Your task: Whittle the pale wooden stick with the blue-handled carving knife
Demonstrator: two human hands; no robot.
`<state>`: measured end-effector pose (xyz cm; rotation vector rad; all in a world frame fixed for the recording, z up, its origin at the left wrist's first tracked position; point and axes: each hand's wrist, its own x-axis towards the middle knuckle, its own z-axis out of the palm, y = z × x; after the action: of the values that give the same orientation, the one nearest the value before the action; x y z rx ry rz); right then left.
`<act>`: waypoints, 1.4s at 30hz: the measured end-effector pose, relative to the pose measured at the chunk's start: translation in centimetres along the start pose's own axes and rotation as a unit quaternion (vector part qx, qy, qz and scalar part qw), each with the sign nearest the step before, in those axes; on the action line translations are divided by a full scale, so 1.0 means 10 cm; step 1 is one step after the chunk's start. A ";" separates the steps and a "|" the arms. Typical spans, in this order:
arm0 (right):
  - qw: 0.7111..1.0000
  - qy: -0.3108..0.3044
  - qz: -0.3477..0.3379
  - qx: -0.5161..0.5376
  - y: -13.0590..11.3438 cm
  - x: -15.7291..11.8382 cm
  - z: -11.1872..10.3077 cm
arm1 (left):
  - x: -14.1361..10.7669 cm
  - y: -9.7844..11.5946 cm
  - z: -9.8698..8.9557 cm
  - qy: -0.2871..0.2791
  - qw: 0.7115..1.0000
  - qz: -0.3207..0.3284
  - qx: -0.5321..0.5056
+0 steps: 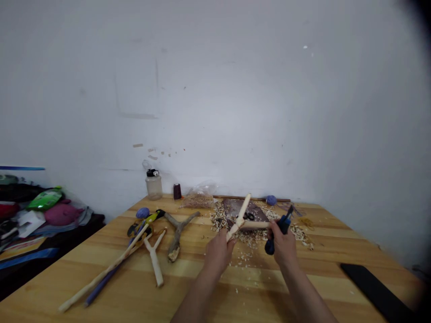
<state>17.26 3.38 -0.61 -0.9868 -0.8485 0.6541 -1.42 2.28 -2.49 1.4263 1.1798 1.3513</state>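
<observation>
A peeled, pale forked stick (244,209) is gripped at its stem by my left hand (217,252), fingers wrapped round it. One prong points up and away; the other reaches right, to the fingers of my right hand (284,246). That hand is closed on a blue-handled knife (283,223), its tip pointing up and away from me. Its thumb side touches the end of the right prong. Beneath the stick lies a dark brown sheet (232,207) scattered with wood shavings (219,217). A dark ringed item (249,216), partly hidden, rests on it.
Left on the wooden table lie a barked forked branch (178,231), a peeled fork (155,262), a long pale stick (101,274) and a purple rod (104,281). A bottle (154,187), thread spool (177,191) and yarn ball (271,200) stand behind. A black slab (373,287) lies right.
</observation>
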 end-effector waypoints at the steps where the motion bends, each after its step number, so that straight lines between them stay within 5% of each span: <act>1: 0.999 -0.028 0.010 -0.031 0.00 -0.07 0.05 | -0.01 0.00 0.00 0.036 0.999 0.021 0.025; 5: 0.993 -0.116 0.020 -0.028 -0.05 -0.31 0.20 | 0.01 0.00 -0.04 0.091 0.990 0.038 0.098; 8: 0.985 -0.163 0.037 0.046 -0.11 -0.32 0.18 | 0.05 0.01 -0.08 0.057 0.991 0.048 0.113; 11: 0.985 -0.136 0.018 0.105 -0.14 -0.20 0.09 | 0.05 0.03 -0.08 0.002 0.994 0.060 0.095; 15: 0.985 -0.163 -0.014 -0.059 -0.06 -0.04 0.00 | -0.02 0.12 -0.05 -0.044 0.992 0.090 0.074; 20: 0.904 -0.304 -0.195 -0.227 -0.03 -0.04 -0.03 | -0.11 0.27 -0.05 -0.056 0.969 0.121 0.207; 24: 0.835 -0.353 -0.283 -0.312 -0.13 -0.09 -0.06 | -0.12 0.31 -0.04 -0.064 0.926 0.120 0.352; 31: 0.758 -0.331 -0.305 -0.471 -0.25 -0.08 -0.13 | -0.10 0.27 -0.05 -0.075 0.911 0.153 0.375; 42: 0.690 -0.348 -0.299 -0.560 -0.30 -0.06 -0.11 | -0.09 0.26 -0.09 -0.101 0.918 0.172 0.342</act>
<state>18.19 1.20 1.64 -1.4092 -2.2978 -0.2136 -2.04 0.84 -0.04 2.3039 1.3727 1.0005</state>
